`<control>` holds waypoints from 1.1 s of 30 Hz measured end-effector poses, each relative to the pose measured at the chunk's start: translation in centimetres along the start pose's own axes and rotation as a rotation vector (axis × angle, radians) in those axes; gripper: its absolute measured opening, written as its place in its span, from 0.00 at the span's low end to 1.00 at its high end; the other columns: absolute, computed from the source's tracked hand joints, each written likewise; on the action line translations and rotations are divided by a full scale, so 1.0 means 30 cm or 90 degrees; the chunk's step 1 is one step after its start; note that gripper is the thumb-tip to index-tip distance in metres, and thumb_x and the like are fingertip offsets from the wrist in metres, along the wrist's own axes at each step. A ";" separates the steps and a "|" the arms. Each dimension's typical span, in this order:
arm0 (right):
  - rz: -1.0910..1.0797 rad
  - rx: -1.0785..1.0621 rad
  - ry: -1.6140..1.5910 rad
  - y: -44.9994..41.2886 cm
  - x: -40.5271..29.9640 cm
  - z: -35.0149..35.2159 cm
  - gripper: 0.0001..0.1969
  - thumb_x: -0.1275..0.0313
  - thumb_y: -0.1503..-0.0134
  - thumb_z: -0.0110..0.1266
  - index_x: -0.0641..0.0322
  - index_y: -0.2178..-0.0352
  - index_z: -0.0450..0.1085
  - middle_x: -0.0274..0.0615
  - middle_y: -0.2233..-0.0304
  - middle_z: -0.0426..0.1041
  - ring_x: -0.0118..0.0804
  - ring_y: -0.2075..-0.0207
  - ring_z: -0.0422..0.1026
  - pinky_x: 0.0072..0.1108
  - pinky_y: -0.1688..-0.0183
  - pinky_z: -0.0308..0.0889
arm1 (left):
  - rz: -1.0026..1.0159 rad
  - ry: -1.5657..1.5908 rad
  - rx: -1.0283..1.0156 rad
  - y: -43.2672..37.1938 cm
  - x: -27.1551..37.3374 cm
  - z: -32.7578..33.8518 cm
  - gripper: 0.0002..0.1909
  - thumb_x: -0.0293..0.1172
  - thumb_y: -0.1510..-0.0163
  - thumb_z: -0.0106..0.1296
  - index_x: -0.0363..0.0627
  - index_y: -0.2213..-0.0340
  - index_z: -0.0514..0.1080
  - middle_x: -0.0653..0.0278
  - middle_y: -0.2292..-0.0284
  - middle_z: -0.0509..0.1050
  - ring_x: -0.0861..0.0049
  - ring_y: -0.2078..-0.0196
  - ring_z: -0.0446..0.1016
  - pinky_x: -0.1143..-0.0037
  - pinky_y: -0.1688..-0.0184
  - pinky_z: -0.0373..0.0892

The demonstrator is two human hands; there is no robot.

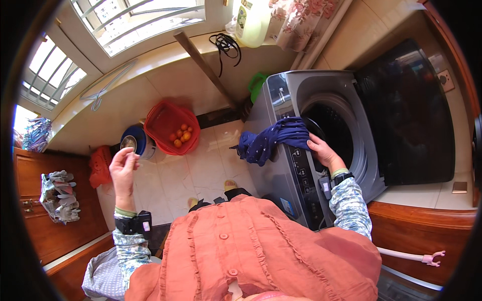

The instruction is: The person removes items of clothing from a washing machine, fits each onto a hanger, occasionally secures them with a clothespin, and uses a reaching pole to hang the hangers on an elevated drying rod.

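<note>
My right hand (324, 150) grips one end of a dark blue patterned cloth (269, 141) at the tub rim of a grey top-loading washing machine (340, 84). The cloth lies over the control panel, and its other end hangs past the machine's left side. The machine's dark lid (410, 116) stands raised; the inside of the tub is too dark to make out. My left hand (124, 165) is raised on the left, away from the machine, with thumb and fingertips together. Whether something small is between them cannot be told.
A red basin (162, 116) with several orange fruits stands on the tiled floor, beside a blue-lidded bucket (148, 145) and a red bag (99, 165). A wooden pole (205, 67) leans on the windowsill. A detergent jug (254, 24), black cord (228, 45) and hangers (109, 84) are on the sill.
</note>
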State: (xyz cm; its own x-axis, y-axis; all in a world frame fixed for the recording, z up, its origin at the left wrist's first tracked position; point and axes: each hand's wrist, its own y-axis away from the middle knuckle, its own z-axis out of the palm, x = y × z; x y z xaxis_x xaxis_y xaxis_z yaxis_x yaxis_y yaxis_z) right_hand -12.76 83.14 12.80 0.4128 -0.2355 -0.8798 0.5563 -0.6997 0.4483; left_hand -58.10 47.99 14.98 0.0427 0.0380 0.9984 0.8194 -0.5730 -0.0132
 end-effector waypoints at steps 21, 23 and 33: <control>-0.429 -0.109 -0.344 0.285 -0.907 0.447 0.16 0.64 0.46 0.39 0.71 0.68 0.65 0.46 0.70 0.70 0.35 0.68 0.70 0.22 0.62 0.65 | 0.284 -0.237 -0.525 0.102 0.198 0.522 0.31 0.28 0.67 0.61 0.44 0.57 0.62 0.62 0.71 0.69 0.81 0.70 0.67 0.81 0.66 0.66; -0.436 -0.134 -0.316 0.306 -0.975 0.479 0.17 0.63 0.46 0.38 0.71 0.68 0.65 0.46 0.70 0.70 0.36 0.67 0.70 0.23 0.60 0.64 | 0.354 -0.220 -0.538 0.135 0.196 0.573 0.41 0.32 0.71 0.64 0.44 0.53 0.57 0.56 0.64 0.68 0.73 0.63 0.67 0.78 0.59 0.64; -0.598 -0.387 -0.391 0.405 -1.193 0.521 0.11 0.67 0.47 0.41 0.64 0.71 0.65 0.41 0.74 0.70 0.33 0.71 0.70 0.21 0.66 0.65 | 0.362 0.083 -0.311 0.050 0.238 0.576 0.17 0.24 0.59 0.54 0.38 0.64 0.65 0.65 0.69 0.71 0.79 0.67 0.68 0.80 0.62 0.64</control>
State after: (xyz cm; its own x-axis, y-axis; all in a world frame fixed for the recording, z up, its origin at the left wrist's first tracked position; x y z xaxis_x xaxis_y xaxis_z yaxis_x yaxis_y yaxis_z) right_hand -32.04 72.52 47.28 -0.6272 -0.2060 -0.7512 0.7578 -0.3844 -0.5273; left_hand -46.67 61.54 21.12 0.2896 -0.4508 0.8443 0.3436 -0.7744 -0.5313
